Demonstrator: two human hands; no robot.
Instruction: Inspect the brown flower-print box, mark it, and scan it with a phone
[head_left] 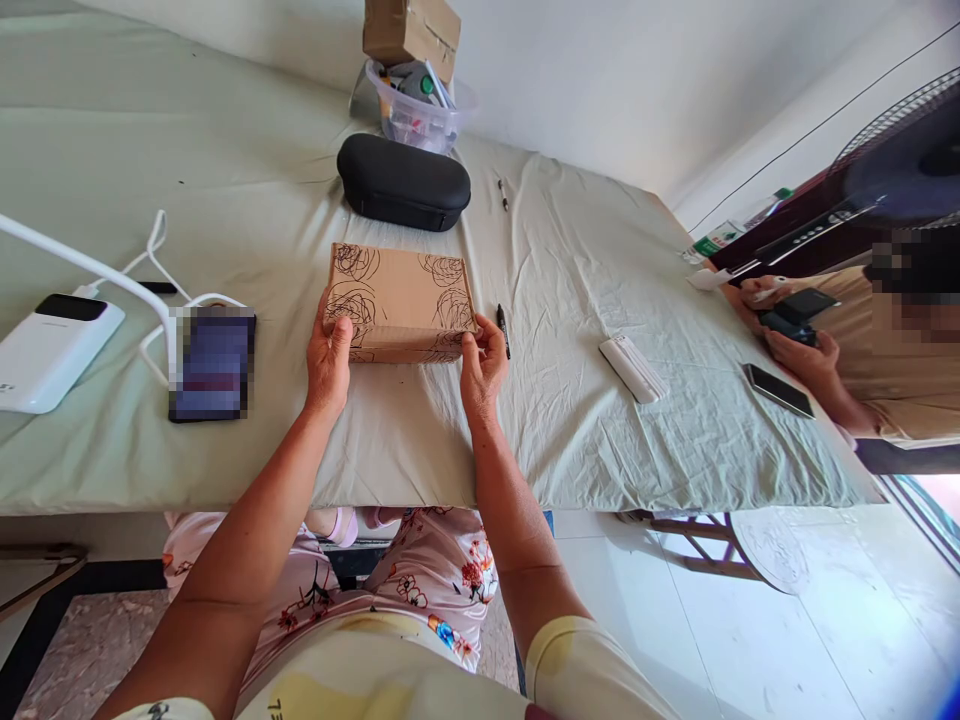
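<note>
A brown cardboard box (401, 290) with black scribbled swirls near its corners is between my two hands, over the cloth-covered table (390, 430). My left hand (328, 350) grips its left end, thumb on the near side. At the opposite end my right hand (484, 360) holds the near right corner in the same way. Whether the box rests on the cloth or is slightly lifted, I cannot tell. Just right of my right hand lies a black marker pen (502, 332). Behind the box sits a black zip case (403, 182).
To the left are a white power bank (60, 345), a white cable and a phone (214, 362). A plastic basket (420, 125) stands at the back, a carton (412, 35) above it. Rightward lie a pale ridged object (634, 368), another phone (778, 388) and a person (840, 340) holding a dark device.
</note>
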